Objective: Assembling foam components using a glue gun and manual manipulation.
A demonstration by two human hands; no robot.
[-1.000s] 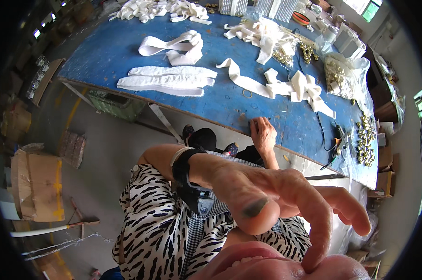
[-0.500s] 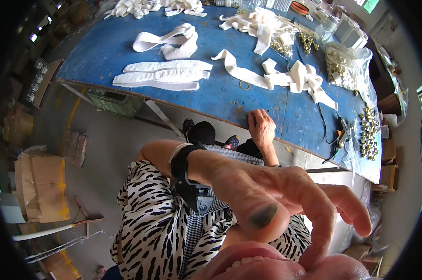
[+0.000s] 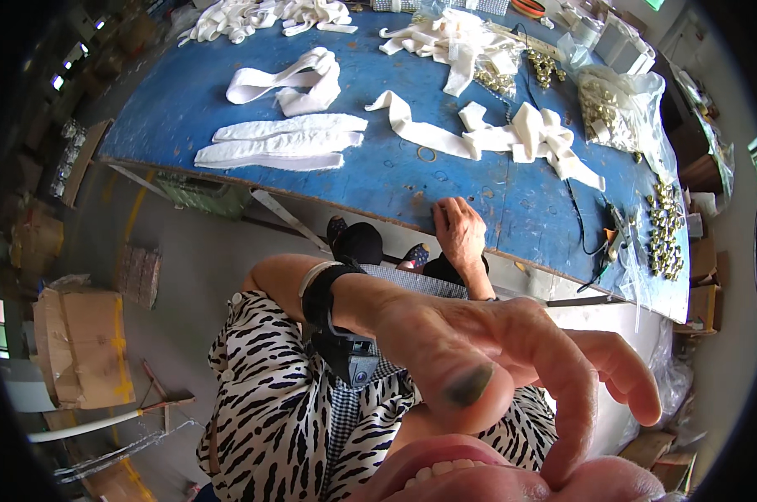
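Biggest thing by far is the worn, blue-topped table (image 3: 186, 92) spread across the upper half of the frame. Below it, at bottom centre, there's the person's black-and-white animal-striped shirt (image 3: 265, 393), then the bare left hand (image 3: 479, 335), huge up close at lower centre-right. It's raised right by the face, thumb apart from the loosely bent fingers, with nothing visible in its grip, and a black wrist strap (image 3: 320, 297) sits behind it. A brown cardboard box (image 3: 81, 351) is on the floor at lower left. Tabletop stuff: a tangled heap of white fabric strips (image 3: 458, 42) at top centre, a clear plastic bag of small pieces (image 3: 613, 105) at upper right, flat white fabric strips (image 3: 286, 140) side by side at upper left of centre, and a long, bunched-up white fabric strip (image 3: 525, 138) right of centre. That last one is the closest fabric to the bare right hand (image 3: 462, 234), which rests on the table's front edge near centre, fingers curled under; can't tell if anything's beneath them. Smallest are the shiny gold-coloured pieces (image 3: 667, 234) clustered at the table's right end.
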